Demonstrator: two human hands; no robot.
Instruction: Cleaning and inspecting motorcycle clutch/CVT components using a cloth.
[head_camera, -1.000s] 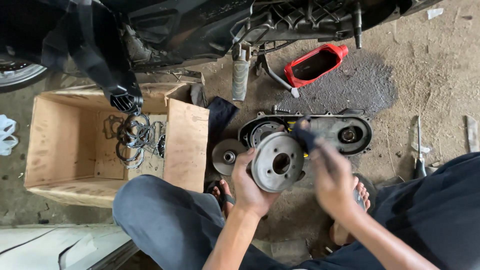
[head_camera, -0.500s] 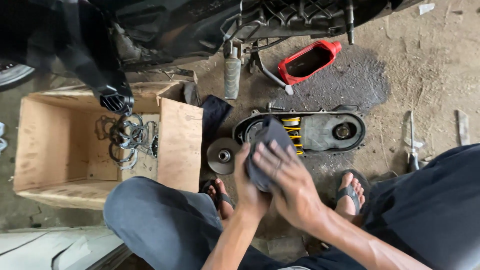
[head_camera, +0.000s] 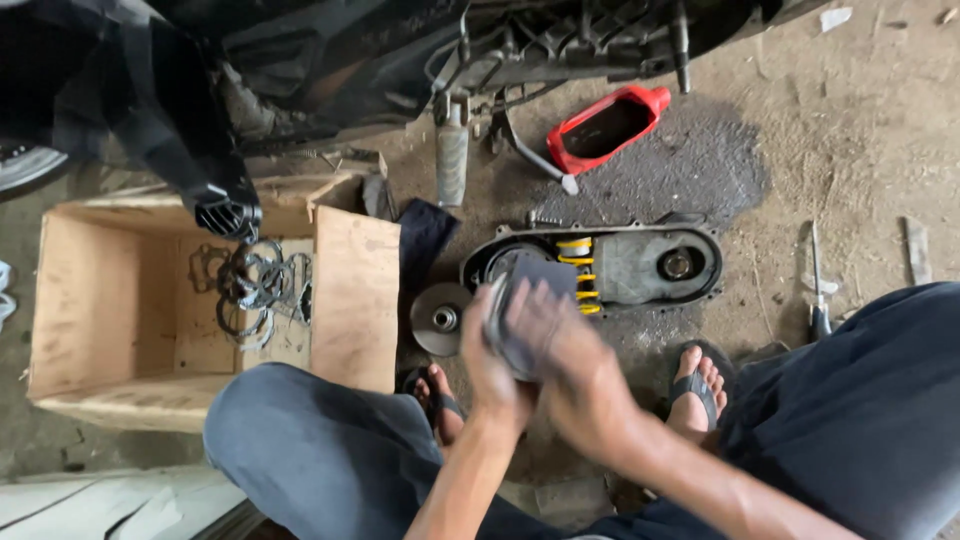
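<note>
My left hand (head_camera: 487, 370) grips a round metal pulley (head_camera: 497, 303), held on edge above the ground, with only its rim showing. My right hand (head_camera: 568, 372) presses a dark cloth (head_camera: 533, 290) flat against the pulley's face; the hand is blurred by motion. Just behind them on the concrete lies a grey engine cover (head_camera: 640, 265) with a yellow spring (head_camera: 576, 268) in it. A second pulley disc (head_camera: 440, 318) lies on the ground left of my hands.
An open cardboard box (head_camera: 120, 330) with gaskets and rings (head_camera: 255, 290) sits at left. A red oil pan (head_camera: 600, 128) lies on an oil stain under the motorcycle (head_camera: 420, 50). A screwdriver (head_camera: 816, 285) lies at right. My sandalled feet (head_camera: 698, 385) are below.
The pulley's face was in view with the cloth above it; my right hand has since laid the cloth over it and moved across, and the pulley has turned edge-on.
</note>
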